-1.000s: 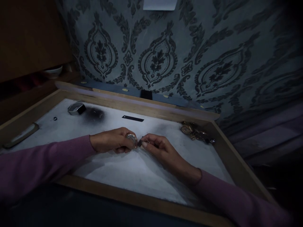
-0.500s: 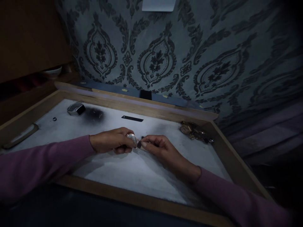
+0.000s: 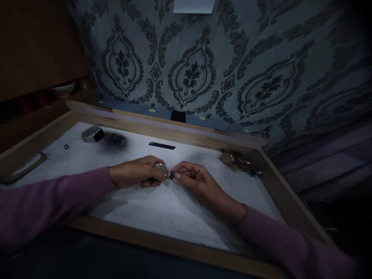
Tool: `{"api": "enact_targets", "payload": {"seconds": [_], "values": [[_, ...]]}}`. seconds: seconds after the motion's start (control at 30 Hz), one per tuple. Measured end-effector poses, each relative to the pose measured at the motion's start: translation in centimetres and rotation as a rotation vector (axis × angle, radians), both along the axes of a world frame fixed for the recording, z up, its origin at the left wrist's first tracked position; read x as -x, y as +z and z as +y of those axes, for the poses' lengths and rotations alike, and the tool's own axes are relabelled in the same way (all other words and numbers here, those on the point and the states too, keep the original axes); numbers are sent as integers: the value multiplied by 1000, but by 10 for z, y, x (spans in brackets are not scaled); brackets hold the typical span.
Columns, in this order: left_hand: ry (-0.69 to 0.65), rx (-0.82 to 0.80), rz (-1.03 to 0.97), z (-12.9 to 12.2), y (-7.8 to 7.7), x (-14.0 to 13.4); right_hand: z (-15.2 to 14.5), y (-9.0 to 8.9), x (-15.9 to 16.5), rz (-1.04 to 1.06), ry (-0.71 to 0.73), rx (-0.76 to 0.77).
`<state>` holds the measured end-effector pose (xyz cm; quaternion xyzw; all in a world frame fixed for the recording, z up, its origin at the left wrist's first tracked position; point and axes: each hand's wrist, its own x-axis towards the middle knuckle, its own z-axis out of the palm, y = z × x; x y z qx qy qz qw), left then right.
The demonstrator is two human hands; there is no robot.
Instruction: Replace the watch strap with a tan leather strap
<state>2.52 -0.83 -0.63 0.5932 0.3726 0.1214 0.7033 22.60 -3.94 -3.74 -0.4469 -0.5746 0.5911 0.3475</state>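
My left hand (image 3: 147, 172) is closed around a round watch (image 3: 161, 169) with a shiny rim, its thumb lying across the lower edge. Close by on the right, my right hand (image 3: 190, 177) pinches a small dark flat piece (image 3: 171, 175) between thumb and fingertips. The piece points at the watch's edge with a narrow gap between them. Most of it is hidden by the fingers, so its kind cannot be made out. Both hands are over the white floor of a wooden tray (image 3: 174, 244).
Behind the hands lies a black snap-off blade strip (image 3: 162, 145). A square-faced watch (image 3: 93, 134) and a small dark ring-like bit (image 3: 66, 147) are at the left. Several ornate metal watches (image 3: 240, 162) lie at the right. The tray has raised walls and a handle slot (image 3: 26, 169).
The watch has tilted a little in my left hand. The dark piece in my right hand has turned slightly and sits a bit higher, just off the watch's edge.
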Motion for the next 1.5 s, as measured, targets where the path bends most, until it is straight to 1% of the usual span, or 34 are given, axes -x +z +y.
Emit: {"api": "enact_targets", "payload": {"seconds": [0.17, 0.4, 0.63, 0.77, 0.93, 1.13, 1.37, 1.5], "values": [[-1, 7, -1, 1, -1, -1, -1, 0, 0, 33, -32, 21], [-17, -23, 10, -2, -4, -1, 0, 1, 2, 49, -59, 26], [-26, -82, 6, -4, -3, -3, 1, 1, 1, 30, -73, 60], [-23, -90, -3, -5, -5, -2, -1, 3, 1, 18, -100, 53], [-4, -111, -8, -4, -7, -2, -1, 4, 0, 15, -89, 43], [24, -165, 1, -3, -8, -4, -1, 4, 1, 53, -108, 15], [5, -237, -5, -5, -9, -4, -2, 3, 1, 52, -113, -17], [-2, -230, -46, -4, -12, -3, -2, 3, 2, 55, -110, -36]]}}
